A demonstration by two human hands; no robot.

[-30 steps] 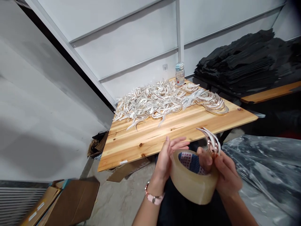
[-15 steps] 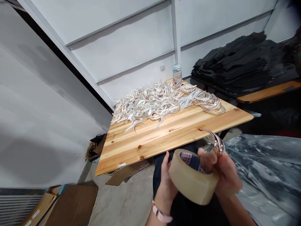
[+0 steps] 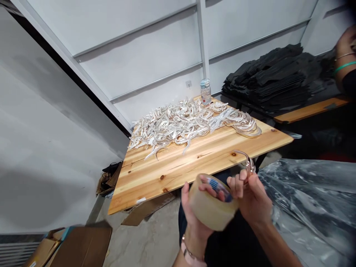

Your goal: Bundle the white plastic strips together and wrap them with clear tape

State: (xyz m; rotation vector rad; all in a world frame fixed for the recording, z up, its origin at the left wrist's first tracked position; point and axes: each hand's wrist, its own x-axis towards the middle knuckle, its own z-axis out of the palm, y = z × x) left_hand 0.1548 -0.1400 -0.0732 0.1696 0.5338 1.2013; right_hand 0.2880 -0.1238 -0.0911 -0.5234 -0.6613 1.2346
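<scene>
A wide roll of clear packing tape (image 3: 213, 213) rests in my left hand (image 3: 193, 218), whose fingers reach through the core while the thumb stays outside. Close to its right side, my right hand (image 3: 254, 198) pinches a small bundle of shiny curved strips (image 3: 250, 164), white and rose-gold. One thin strip end curls out from the bundle toward the table edge. On the wooden table (image 3: 183, 168) lies a wide heap of similar curled strips (image 3: 172, 124), with a neater fanned bunch (image 3: 244, 124) at its right.
A water bottle (image 3: 205, 92) stands at the table's back corner. Black stacked sheets (image 3: 267, 79) lie on another surface at the right, near another person's arm (image 3: 345, 63). Clear plastic sheeting (image 3: 306, 200) is at my right; cardboard boxes (image 3: 83, 241) sit on the floor at left.
My left fingers have gone into the tape roll's core, and my right hand has come off the roll, keeping the strips. Another person's arm has come into view at right.
</scene>
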